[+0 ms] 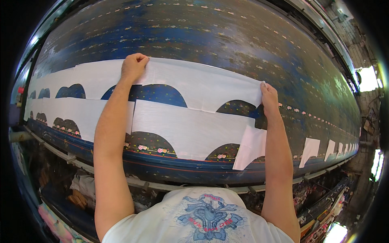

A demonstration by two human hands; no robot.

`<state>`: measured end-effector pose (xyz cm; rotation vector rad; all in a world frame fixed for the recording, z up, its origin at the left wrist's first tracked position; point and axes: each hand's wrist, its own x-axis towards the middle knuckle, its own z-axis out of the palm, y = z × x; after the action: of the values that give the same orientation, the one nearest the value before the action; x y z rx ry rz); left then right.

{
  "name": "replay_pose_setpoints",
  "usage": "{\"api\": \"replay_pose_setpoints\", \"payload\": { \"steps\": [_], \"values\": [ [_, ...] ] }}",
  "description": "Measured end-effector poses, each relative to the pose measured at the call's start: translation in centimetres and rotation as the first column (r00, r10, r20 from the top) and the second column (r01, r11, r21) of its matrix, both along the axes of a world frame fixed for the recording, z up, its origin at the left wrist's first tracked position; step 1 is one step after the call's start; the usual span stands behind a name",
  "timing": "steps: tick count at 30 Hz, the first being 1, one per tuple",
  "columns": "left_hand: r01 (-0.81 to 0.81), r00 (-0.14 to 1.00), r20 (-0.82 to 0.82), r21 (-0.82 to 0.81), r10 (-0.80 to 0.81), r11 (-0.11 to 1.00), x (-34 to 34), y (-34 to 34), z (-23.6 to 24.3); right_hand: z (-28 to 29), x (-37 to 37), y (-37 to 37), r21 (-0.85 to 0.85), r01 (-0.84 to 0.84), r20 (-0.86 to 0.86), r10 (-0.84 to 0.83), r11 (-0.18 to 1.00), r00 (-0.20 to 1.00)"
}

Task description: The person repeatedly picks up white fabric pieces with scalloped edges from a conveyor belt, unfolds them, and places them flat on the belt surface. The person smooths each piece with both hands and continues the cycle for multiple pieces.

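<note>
My left hand (134, 69) pinches the upper edge of a white cut fabric piece (190, 81) with scooped curves along its lower side. At that piece's upper right corner, my right hand (270, 97) grips the edge between thumb and fingers. The piece stretches between both hands over the long dark table (182, 40). Just below it lies a similar white fabric piece (194, 125), flat on the table. A smaller white fabric piece (250, 146) sits near my right forearm, which covers part of its right side.
More white cut pieces (95, 75) lie in two rows to the left. Along the near edge to the right runs a line of small white pieces (310, 150). A rail (162, 185) follows the table's front, with piled cloth (85, 182) beneath. Dark printed motifs mark the tabletop.
</note>
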<state>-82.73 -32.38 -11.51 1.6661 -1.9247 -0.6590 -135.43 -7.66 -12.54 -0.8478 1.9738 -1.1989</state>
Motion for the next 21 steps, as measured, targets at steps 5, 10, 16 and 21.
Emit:
{"api": "replay_pose_setpoints", "payload": {
  "steps": [5, 10, 16, 21],
  "values": [
    [-0.065, 0.997, 0.048, 0.056, 0.063, 0.996, -0.8, 0.7, 1.1, 1.6, 1.7, -1.0, 0.054, 0.022, 0.018, -0.024, 0.998, 1.000],
    [-0.026, 0.965, 0.257, -0.119, 0.056, 0.992, -1.3, 1.4, 1.1, 0.1, 2.1, -1.0, -0.124, 0.098, -0.209, -0.122, 0.987, 0.970],
    [0.493, 0.692, 0.646, -0.095, -0.323, 0.865, -7.9, 7.9, 0.4, 1.1, 2.7, 2.0, -0.008, -0.100, -0.119, 0.098, 0.995, 0.988],
    [0.745, 0.611, 0.492, -0.090, -0.621, 0.661, -17.9, 14.7, -0.1, 2.3, 2.1, 2.1, -0.087, -0.088, -0.127, 0.076, 0.992, 0.989]
  ]
}}
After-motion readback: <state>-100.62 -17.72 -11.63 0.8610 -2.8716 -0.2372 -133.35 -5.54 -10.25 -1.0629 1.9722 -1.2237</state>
